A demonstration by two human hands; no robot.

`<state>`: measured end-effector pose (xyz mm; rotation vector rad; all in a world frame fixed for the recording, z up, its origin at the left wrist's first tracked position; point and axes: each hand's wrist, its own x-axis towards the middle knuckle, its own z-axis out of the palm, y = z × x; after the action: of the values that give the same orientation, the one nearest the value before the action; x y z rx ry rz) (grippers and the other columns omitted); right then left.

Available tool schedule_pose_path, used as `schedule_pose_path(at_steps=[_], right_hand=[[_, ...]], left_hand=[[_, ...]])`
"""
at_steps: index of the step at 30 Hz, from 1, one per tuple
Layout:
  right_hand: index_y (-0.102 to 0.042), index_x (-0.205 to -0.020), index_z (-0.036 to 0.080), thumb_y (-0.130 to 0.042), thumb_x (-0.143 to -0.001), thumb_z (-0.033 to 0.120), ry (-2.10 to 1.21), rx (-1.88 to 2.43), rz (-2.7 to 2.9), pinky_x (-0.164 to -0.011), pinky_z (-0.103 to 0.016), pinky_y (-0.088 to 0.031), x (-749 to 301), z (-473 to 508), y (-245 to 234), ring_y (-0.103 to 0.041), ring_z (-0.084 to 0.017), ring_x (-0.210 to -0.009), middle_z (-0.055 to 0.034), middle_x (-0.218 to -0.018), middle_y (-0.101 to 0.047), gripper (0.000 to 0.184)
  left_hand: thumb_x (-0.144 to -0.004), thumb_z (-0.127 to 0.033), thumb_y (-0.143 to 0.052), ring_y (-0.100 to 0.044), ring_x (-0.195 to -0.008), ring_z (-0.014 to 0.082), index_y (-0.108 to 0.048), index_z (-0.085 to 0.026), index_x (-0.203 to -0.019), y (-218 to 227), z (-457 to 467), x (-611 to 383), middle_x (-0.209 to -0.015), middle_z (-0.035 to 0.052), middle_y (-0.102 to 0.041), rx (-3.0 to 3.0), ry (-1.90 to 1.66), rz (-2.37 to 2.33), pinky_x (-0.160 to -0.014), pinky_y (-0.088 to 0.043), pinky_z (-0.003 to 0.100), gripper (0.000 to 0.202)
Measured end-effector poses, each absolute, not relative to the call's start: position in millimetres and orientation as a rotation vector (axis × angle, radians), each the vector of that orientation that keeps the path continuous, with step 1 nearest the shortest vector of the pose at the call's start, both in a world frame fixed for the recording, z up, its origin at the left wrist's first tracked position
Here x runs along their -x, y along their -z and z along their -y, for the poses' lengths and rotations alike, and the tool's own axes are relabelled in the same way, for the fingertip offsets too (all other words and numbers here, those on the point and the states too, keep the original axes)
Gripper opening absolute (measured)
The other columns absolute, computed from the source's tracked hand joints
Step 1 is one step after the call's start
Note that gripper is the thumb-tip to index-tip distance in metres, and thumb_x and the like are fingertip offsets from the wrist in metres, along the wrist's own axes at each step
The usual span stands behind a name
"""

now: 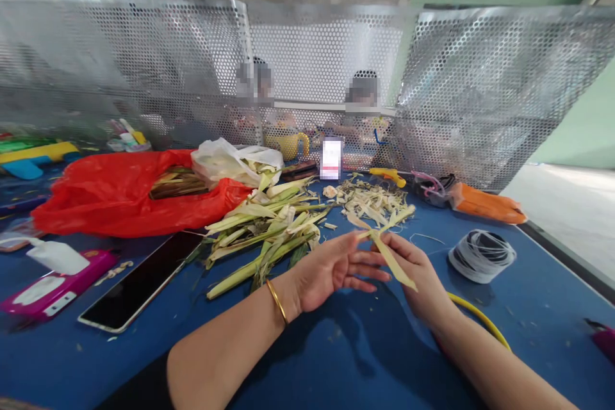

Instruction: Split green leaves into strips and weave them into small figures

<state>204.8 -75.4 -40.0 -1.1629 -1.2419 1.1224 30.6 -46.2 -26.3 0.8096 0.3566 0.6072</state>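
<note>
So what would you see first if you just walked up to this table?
Right in the middle, the left hand and right hand hold crossed pale leaf strips above the blue table. Behind them lies a pile of green leaves, and to its left a big red plastic bag.

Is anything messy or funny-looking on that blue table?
Yes. Pale leaf scraps lie strewn on the blue table just beyond the right hand, and green leaf strips sprawl in a loose heap beside the red bag. Small crumbs dot the table too. Nothing looks broken.
</note>
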Motion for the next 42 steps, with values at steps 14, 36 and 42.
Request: schedule_pose_path(at_steps=[14, 36, 42], right_hand=[[-0.067, -0.08, 0.019, -0.057, -0.084, 0.043, -1.067, 1.12, 1.638, -0.077, -0.029, -0.044, -209, 71, 37, -0.056, -0.018, -0.08, -0.0024, -0.079, -0.065, 0.027], [-0.073, -0.085, 0.015, -0.075, -0.071, 0.048, -1.521, 1.133, 1.261, -0.067, -0.028, -0.044, -204, 76, 37, -0.057, -0.015, -0.067, -0.002, -0.069, -0.065, 0.036], [-0.072, -0.092, 0.017, -0.074, -0.073, 0.044, -1.52, 1.055, 1.217, -0.073, -0.029, -0.046, -206, 74, 39, -0.06, -0.016, -0.072, -0.0042, -0.079, -0.068, 0.033]], left_hand=[[-0.088, -0.019, -0.058, -0.069, -0.062, 0.0116, -0.063, -0.014, -0.107, 29, 52, -35, -0.085, 0.0065, -0.074, -0.629, -0.606, -0.515, -0.054, -0.053, 0.018, 0.02], [-0.087, -0.03, -0.058, -0.068, -0.063, 0.0115, -0.062, -0.014, -0.092, 35, 74, -55, -0.097, 0.0114, -0.073, -0.739, -0.847, -0.655, -0.049, -0.043, 0.015, 0.017], [-0.086, -0.048, -0.054, -0.069, -0.073, 0.0156, -0.065, -0.014, -0.107, 31, 65, -48, -0.105, 0.0135, -0.071, -0.721, -0.679, -0.566, -0.057, -0.049, 0.021, 0.041]])
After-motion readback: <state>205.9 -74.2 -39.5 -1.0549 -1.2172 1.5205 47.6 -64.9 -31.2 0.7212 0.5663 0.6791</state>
